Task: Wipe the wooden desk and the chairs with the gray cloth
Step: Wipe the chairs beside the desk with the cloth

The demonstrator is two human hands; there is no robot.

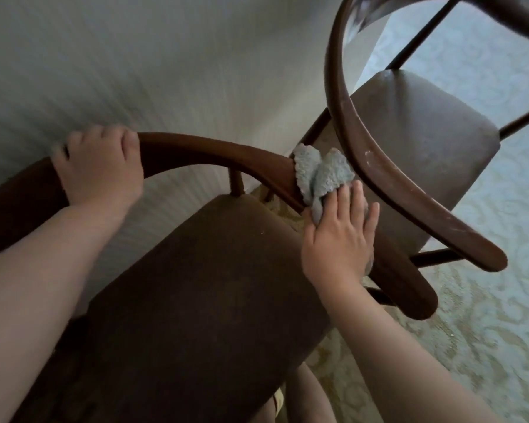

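My right hand (339, 236) presses the gray cloth (319, 175) flat-fingered against the near chair's (196, 300) curved rail (cloth bunched beyond my fingertips); my left hand (100, 166) grips that rail

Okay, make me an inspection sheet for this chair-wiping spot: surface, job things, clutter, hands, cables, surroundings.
Surface: dark brown curved wooden armrest rail of the near chair, above its brown padded seat.
Job's things: fluffy gray cloth bunched on the rail; second brown chair close on the right, its curved rail scuffed with pale marks. Wooden desk not in view.
Clutter: nothing seen.
Hands: left hand grips the rail's left part; right hand presses the cloth with straight fingers.
Cables: nothing seen.
Surroundings: pale striped wall behind; light patterned carpet below.
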